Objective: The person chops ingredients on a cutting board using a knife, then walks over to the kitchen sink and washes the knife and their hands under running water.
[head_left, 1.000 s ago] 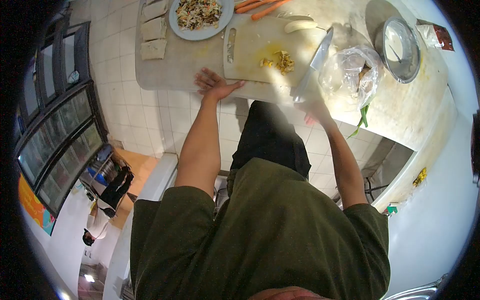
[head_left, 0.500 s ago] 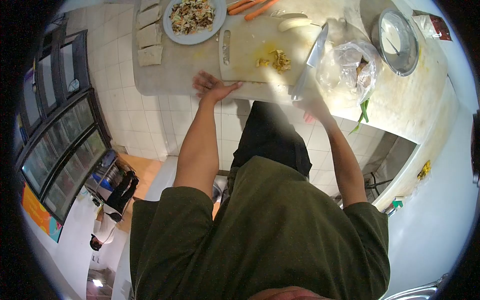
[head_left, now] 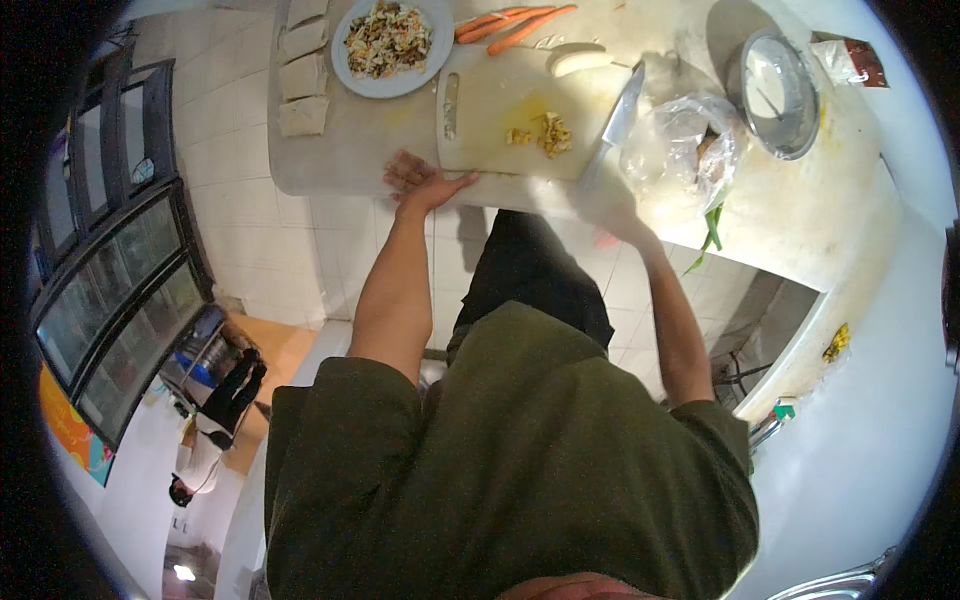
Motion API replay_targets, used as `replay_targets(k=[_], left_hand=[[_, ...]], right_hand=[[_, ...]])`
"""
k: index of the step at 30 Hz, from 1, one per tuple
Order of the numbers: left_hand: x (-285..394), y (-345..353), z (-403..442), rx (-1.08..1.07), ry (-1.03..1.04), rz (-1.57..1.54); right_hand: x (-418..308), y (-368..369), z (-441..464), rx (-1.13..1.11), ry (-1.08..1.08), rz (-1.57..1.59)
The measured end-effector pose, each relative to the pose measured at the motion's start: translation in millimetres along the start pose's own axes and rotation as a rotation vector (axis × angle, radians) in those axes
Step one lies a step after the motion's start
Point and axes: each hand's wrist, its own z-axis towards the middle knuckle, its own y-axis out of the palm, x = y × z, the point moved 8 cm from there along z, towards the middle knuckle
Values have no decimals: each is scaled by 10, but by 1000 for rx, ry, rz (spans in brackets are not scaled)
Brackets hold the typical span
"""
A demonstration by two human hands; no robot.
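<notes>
My left hand [head_left: 425,188] lies with its fingers spread at the counter's front edge, its thumb pointing along the near edge of the cutting board [head_left: 480,140]. Close to the handle of a kitchen knife [head_left: 624,110] is my right hand [head_left: 615,212]. It is smeared by motion and washed out by bright light, so I cannot tell whether it touches the handle. The knife lies slanted over the board's right side, tip pointing away from me. On the board sit small chopped yellowish pieces [head_left: 554,135] and a pale, elongated peeled piece [head_left: 582,63].
Left of the board stand a plate of shredded filling [head_left: 390,85] and pale folded squares [head_left: 303,116]. Carrots [head_left: 518,28] lie behind it. To the right are a clear plastic bag [head_left: 665,150], green stalks [head_left: 708,240] and a metal bowl [head_left: 792,130]. Another person [head_left: 200,460] is far left.
The whole view has shifted slightly. My right hand is more blurred and a little nearer the knife handle. My left hand, the knife and the food keep their places on the counter.
</notes>
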Motion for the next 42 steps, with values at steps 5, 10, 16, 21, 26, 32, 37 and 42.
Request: replay_targets(k=[5,10,16,21,26,32,37,42], left_hand=[[26,-20,-61,-13,-50,-39],[25,-28,-28,15,-35,-43],[46,-90,-129,74,1,-108],[70,-89,-191,253,86,-132],[322,120,-521,771,559,-270],[1730,452,-877,744,760,-134],[2036,665,-814,737,749,-307],[2240,795,-917,705,887,-215]], right_hand=[[-560,-116,-290,749,-358,-82],[-881,7,-438,906,-341,22],[-680,89,-770,655,-380,406],[-182,173,-1101,816,-544,50],[257,400,-938,648,-540,262],[279,666,-555,457,-613,363],[73,893,-510,259,-535,595],[-204,1001,-527,184,-456,617]])
